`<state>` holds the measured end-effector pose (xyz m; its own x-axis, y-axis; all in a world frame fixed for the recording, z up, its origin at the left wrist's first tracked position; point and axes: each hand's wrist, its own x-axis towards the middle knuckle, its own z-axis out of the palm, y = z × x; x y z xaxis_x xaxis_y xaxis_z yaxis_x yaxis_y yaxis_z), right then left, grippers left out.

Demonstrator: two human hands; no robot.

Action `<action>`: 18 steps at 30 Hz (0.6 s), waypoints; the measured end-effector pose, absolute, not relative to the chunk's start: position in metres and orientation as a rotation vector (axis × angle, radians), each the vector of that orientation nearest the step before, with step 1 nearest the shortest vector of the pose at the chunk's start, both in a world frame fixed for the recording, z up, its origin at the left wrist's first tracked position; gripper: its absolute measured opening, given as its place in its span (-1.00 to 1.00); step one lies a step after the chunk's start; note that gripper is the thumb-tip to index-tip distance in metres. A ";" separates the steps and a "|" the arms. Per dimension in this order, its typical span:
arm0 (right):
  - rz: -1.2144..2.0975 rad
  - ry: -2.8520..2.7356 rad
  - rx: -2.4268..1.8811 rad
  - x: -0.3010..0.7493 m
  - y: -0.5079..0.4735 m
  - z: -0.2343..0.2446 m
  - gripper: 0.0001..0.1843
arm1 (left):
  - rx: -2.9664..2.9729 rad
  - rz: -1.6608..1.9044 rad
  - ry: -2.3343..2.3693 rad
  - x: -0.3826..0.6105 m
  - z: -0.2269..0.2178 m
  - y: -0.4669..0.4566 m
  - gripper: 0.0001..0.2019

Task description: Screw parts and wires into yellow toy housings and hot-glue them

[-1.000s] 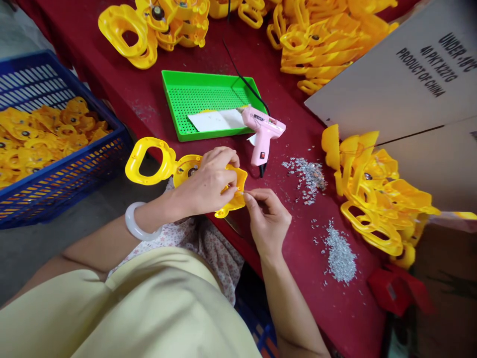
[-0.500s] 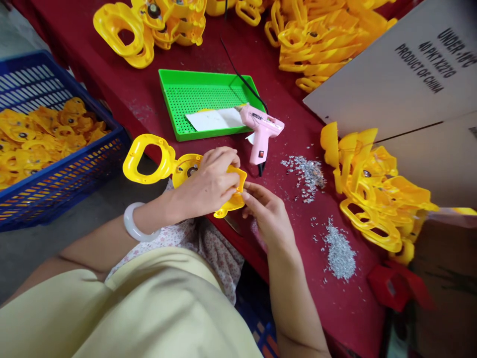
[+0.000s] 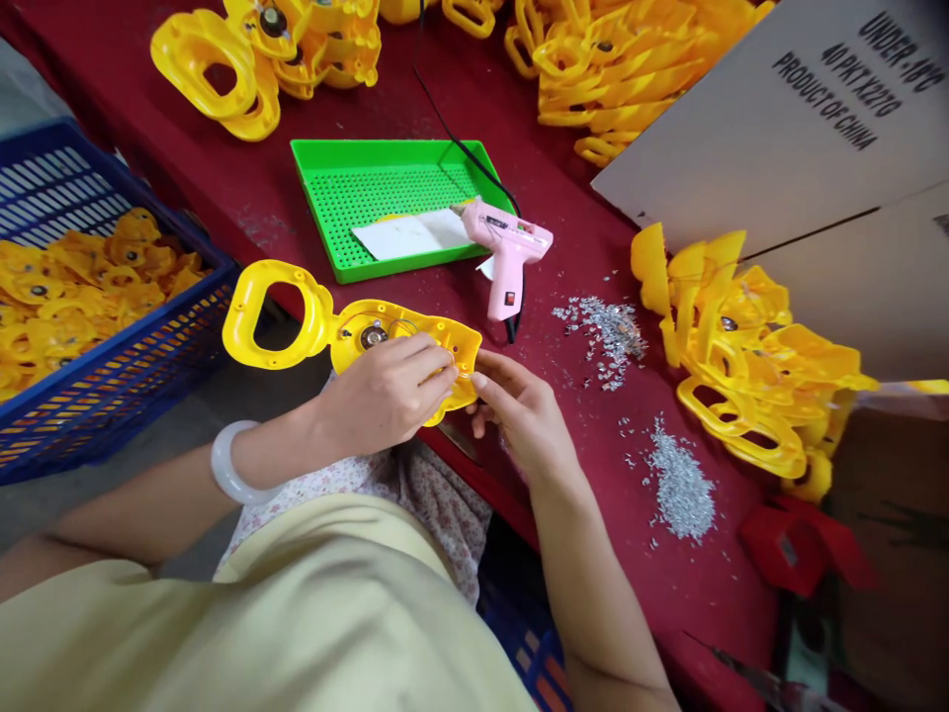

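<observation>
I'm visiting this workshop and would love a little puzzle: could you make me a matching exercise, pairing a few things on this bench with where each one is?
Things:
1. Pink hot glue gun
2. White bangle
3. Silver flakes
4. Yellow plastic part

Places:
A. Around the left wrist
B. Held in the left hand
C. Beside the green perforated tray
D. Heaped on the red tabletop

Pairs: 1-C, 2-A, 3-D, 4-B
</observation>
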<state>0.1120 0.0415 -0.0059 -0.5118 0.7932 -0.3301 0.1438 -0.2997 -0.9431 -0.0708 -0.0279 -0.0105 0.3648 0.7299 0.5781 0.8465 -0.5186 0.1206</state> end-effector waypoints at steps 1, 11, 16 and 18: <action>1.862 -1.483 -1.187 0.112 0.042 -0.006 -0.59 | -2.429 -0.879 -1.421 -0.071 -0.011 -0.029 -0.82; 1.898 -1.478 -1.184 0.113 0.042 -0.005 -0.58 | -2.504 -0.911 -1.495 -0.070 -0.012 -0.031 -0.77; 1.925 -1.443 -1.173 0.113 0.042 -0.005 -0.57 | -2.548 -0.864 -1.563 -0.070 -0.010 -0.031 -0.73; 1.932 -1.433 -1.175 0.113 0.042 -0.005 -0.58 | -2.561 -0.839 -1.580 -0.070 -0.010 -0.031 -0.72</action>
<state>0.1134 0.0415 -0.0054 -0.5293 0.7681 -0.3605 0.1222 -0.3514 -0.9282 -0.0698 -0.0307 -0.0096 0.3442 0.8246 0.4489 0.8340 -0.4882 0.2573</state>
